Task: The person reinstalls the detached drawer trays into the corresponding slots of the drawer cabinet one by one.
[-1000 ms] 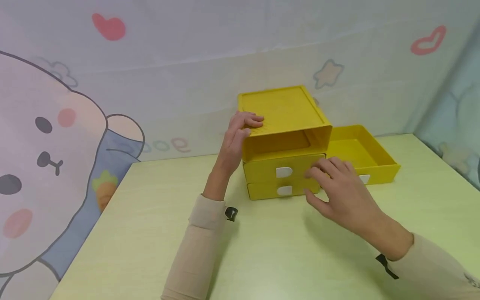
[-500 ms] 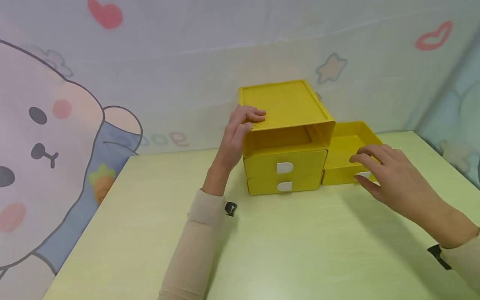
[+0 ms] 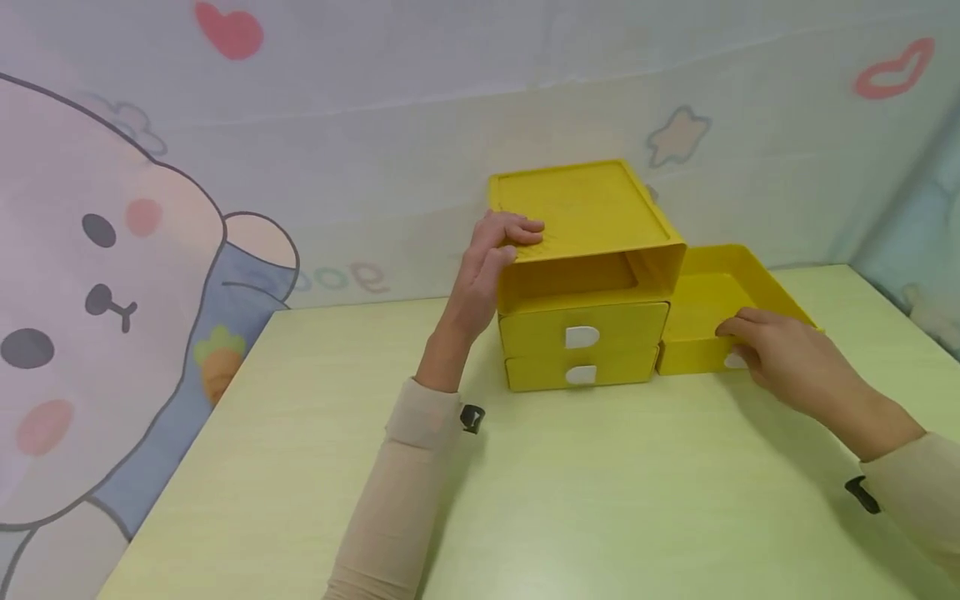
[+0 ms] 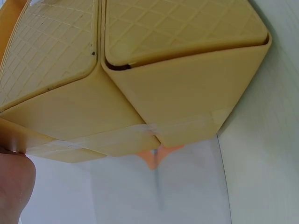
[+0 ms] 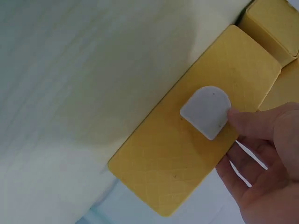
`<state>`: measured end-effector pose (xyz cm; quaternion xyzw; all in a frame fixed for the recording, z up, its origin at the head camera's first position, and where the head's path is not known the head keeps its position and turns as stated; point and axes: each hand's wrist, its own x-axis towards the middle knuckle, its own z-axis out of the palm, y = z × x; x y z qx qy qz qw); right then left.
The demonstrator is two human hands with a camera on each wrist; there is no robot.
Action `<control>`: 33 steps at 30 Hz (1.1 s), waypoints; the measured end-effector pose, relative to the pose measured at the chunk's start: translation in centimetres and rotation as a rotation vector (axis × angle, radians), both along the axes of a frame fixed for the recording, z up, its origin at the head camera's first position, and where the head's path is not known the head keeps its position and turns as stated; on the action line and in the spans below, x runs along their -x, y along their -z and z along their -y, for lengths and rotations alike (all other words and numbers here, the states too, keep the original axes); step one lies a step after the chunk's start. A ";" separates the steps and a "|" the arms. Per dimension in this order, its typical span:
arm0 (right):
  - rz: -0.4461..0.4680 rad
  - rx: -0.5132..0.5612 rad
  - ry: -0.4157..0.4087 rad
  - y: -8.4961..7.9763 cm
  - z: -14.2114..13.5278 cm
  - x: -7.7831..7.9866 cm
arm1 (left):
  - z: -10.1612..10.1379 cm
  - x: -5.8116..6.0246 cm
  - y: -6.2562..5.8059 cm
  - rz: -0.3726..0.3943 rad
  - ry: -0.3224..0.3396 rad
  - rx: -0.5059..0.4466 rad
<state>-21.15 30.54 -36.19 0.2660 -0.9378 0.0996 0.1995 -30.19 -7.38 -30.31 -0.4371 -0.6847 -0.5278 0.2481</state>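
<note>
A yellow drawer cabinet (image 3: 585, 275) stands on the table, its top slot open and two lower drawers pushed in, each with a white tab handle. My left hand (image 3: 483, 262) grips its upper left corner, fingers bent over the top and thumb at the front edge. The left wrist view shows the cabinet's side (image 4: 173, 93) and part of that hand. To the right lies a removed yellow drawer (image 3: 697, 357). My right hand (image 3: 795, 358) pinches its front wall, thumb beside the white handle (image 5: 208, 112) and fingers over the rim in the right wrist view.
The pale table (image 3: 585, 492) stretches before the cabinet and off to the left. Right behind it hangs a printed curtain (image 3: 390, 167) with a cartoon bear (image 3: 112, 333). Clear tape (image 4: 149, 130) runs across the cabinet's side.
My right hand has moved right from before the cabinet to the loose drawer, and its fingers have closed on the front wall. The left hand has stayed on the cabinet.
</note>
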 end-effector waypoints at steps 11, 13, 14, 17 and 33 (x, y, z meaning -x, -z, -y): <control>0.167 -0.005 -0.019 0.5 -0.9 0.7 | -0.1 -0.2 -0.1 0.014 0.008 0.003; 0.169 -0.008 -0.026 0.6 -0.8 0.9 | 0.0 -0.1 -0.2 0.009 0.005 -0.001; 0.165 -0.007 -0.023 0.7 -0.7 1.0 | 0.0 -0.1 -0.2 0.007 0.004 -0.002; 0.161 -0.004 -0.004 0.9 -0.5 1.1 | 0.0 -0.1 -0.2 0.013 -0.002 0.002; 0.079 0.032 0.027 1.5 -0.3 0.2 | 0.1 -0.2 -0.2 0.018 -0.001 0.008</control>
